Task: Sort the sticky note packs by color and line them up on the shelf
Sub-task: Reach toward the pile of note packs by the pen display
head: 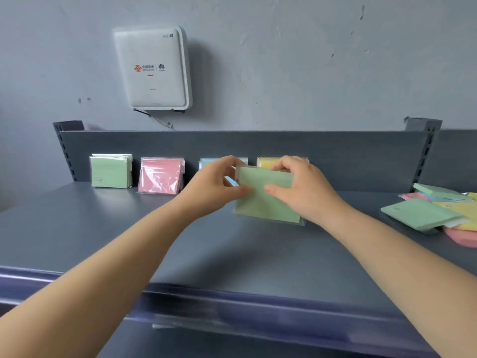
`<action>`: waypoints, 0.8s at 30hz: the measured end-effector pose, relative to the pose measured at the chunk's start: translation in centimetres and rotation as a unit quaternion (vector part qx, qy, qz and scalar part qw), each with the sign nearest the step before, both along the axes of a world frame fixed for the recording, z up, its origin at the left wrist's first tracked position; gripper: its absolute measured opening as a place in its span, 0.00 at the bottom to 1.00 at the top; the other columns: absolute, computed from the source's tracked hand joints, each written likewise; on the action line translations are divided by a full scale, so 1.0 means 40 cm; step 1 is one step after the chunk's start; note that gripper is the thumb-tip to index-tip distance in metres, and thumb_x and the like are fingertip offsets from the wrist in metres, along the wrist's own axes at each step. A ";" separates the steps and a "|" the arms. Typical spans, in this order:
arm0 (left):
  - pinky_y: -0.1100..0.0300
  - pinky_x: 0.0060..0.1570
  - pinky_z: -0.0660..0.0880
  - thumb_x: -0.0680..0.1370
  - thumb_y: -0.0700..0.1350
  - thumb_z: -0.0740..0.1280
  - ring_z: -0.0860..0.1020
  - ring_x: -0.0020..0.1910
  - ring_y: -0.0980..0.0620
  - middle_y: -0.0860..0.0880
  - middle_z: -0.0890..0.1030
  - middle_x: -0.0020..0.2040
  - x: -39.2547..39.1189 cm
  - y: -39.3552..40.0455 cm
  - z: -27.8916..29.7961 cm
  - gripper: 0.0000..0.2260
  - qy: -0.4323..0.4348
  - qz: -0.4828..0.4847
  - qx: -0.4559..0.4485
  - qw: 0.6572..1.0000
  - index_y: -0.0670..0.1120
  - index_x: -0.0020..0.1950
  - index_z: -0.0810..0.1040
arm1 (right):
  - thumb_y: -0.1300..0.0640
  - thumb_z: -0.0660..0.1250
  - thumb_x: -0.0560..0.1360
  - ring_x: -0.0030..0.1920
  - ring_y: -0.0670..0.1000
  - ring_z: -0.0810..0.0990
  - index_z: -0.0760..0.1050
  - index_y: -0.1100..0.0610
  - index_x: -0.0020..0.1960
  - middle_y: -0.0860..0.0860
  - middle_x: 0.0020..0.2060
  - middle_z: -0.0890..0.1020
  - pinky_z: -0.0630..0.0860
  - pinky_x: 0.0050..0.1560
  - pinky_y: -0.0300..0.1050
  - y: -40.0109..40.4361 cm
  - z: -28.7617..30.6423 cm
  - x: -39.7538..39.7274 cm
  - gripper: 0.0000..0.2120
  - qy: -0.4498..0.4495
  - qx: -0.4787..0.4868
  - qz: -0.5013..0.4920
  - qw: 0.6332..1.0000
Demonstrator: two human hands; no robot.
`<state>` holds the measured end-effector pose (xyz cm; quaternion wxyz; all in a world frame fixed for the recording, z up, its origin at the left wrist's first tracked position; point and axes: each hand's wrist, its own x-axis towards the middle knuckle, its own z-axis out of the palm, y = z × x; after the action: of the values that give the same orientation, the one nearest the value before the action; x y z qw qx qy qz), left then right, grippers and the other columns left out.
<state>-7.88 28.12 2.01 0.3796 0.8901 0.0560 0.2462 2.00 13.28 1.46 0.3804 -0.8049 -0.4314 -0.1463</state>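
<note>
Shelf (129,228) backs four upright stacks; both hands' fingers (277,166) pinch one green pack (265,202).

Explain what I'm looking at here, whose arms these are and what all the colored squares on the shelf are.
This is one picture from a camera worn on a person's head, looking forward and down, so the arms are the wearer's own. The left hand and right hand together hold a green sticky note pack above a grey shelf. Against the shelf's back stand sorted groups: green packs, pink packs, then blue and yellow ones partly hidden behind the hands. An unsorted pile lies at the right. The white box on the wall is a WiFi router.
</note>
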 end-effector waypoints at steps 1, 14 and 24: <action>0.64 0.38 0.72 0.73 0.40 0.71 0.77 0.34 0.51 0.49 0.80 0.44 -0.017 0.020 -0.004 0.09 -0.006 0.006 0.000 1.000 0.46 0.51 0.75 | 0.56 0.70 0.72 0.55 0.46 0.71 0.74 0.56 0.56 0.46 0.50 0.72 0.60 0.46 0.33 0.020 0.005 -0.014 0.14 0.000 0.002 0.008 1.000; 0.67 0.33 0.73 0.72 0.37 0.72 0.78 0.28 0.58 0.52 0.80 0.37 -0.187 0.464 0.002 0.08 0.013 0.050 0.048 0.998 0.39 0.47 0.75 | 0.61 0.69 0.71 0.46 0.48 0.71 0.74 0.56 0.52 0.49 0.50 0.76 0.66 0.36 0.36 0.428 0.025 -0.136 0.11 0.082 -0.110 0.017 0.990; 0.63 0.31 0.70 0.70 0.40 0.74 0.76 0.24 0.61 0.51 0.81 0.32 -0.241 0.808 0.022 0.09 0.068 0.063 0.098 0.991 0.42 0.37 0.74 | 0.60 0.69 0.72 0.48 0.47 0.69 0.75 0.59 0.56 0.50 0.53 0.77 0.63 0.43 0.36 0.755 0.024 -0.208 0.13 0.062 -0.125 -0.016 0.990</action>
<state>-17.52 60.46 2.89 0.2701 0.9322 0.1130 0.2129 -6.31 43.47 2.43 0.3005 -0.8603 -0.4091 -0.0475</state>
